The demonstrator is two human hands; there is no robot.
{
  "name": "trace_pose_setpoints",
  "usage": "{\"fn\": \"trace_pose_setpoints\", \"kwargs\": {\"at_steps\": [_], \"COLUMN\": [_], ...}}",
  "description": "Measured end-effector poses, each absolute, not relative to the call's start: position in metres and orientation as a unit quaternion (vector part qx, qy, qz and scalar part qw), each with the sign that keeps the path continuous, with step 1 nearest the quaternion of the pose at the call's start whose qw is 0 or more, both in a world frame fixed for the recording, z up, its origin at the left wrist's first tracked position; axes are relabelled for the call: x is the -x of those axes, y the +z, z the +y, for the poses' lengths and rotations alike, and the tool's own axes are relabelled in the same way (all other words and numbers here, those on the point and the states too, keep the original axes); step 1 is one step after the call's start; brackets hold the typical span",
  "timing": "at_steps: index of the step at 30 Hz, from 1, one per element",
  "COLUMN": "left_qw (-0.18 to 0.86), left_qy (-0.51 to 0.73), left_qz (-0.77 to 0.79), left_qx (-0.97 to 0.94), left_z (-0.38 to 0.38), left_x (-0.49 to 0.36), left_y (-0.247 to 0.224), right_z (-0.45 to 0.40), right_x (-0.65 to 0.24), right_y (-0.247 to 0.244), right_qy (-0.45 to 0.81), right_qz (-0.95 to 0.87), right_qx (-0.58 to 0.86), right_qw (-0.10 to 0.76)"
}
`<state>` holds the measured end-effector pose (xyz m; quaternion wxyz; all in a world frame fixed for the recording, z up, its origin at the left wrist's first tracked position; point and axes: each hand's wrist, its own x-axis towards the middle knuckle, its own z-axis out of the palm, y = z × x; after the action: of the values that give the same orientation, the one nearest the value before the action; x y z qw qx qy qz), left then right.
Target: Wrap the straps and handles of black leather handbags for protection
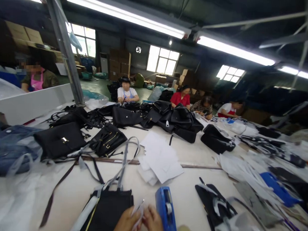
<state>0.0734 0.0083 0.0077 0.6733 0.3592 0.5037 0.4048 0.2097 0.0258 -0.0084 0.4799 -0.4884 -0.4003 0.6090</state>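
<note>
Low in the middle of the head view, my left hand (126,223) pinches a thin whitish piece (139,212), perhaps paper or plastic film, with a small shiny bit at its upper end. My right hand (153,220) meets it there, its fingers closed at the same piece. Under and beside the left hand lies a black handbag (109,209) with a yellowish zip and handles wrapped in pale film. A blue tape dispenser (160,204) stands directly to the right of my right hand.
White paper sheets (160,159) lie beyond the hands. Black bags (179,119) are heaped across the table, and a black strapped item (215,202) lies at the right. A metal post (68,58) rises at the left. Several people sit along the far side.
</note>
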Motion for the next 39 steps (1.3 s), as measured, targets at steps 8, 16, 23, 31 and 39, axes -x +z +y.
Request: {"fn": "trace_pose_setpoints", "kwargs": {"at_steps": [8,16,23,31,39], "left_qw": [0.557,0.353,0.265,0.217,0.558], "left_qy": [0.383,0.36,0.161,0.121,0.32], "left_qz": [0.541,0.532,0.575,0.608,0.515], "left_qx": [-0.501,-0.68,-0.757,-0.754,-0.567], "left_z": [-0.003,-0.011,-0.008,-0.006,0.001], "left_x": [-0.081,-0.086,-0.091,-0.1,-0.089], "left_y": [0.005,-0.018,-0.009,-0.017,0.012], "right_z": [0.019,0.015,0.011,0.02,0.021], "right_x": [-0.205,-0.196,-0.207,-0.213,-0.224], "right_y": [-0.005,-0.005,0.009,0.005,-0.013], "right_qy": [0.508,0.482,0.469,0.469,0.416], "right_qz": [-0.426,-0.424,-0.465,-0.507,-0.557], "right_qx": [0.596,0.622,0.616,0.604,0.616], "right_qw": [0.453,0.449,0.429,0.398,0.371]}}
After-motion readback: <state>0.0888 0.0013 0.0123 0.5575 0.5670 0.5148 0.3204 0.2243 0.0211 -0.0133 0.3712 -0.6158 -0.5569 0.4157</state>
